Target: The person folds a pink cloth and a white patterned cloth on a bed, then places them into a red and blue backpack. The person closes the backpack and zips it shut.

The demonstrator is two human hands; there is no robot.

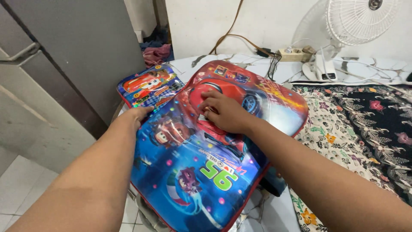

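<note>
A glossy blue and red child's backpack (201,172) printed with cartoon cars lies flat on a white marbled surface (274,210). My right hand (223,111) rests palm down on the raised red car at the bag's upper middle, fingers slightly curled. My left hand (138,115) grips the bag's left edge, its fingers mostly hidden behind the edge. Just beyond the left hand lies a smaller matching pouch (148,85) with the same red car print.
A dark floral cloth (365,124) covers the right side. At the back stand a white fan (356,21), a power strip (294,53) and cables. A grey cabinet door (77,56) rises at left, with tiled floor (17,189) below.
</note>
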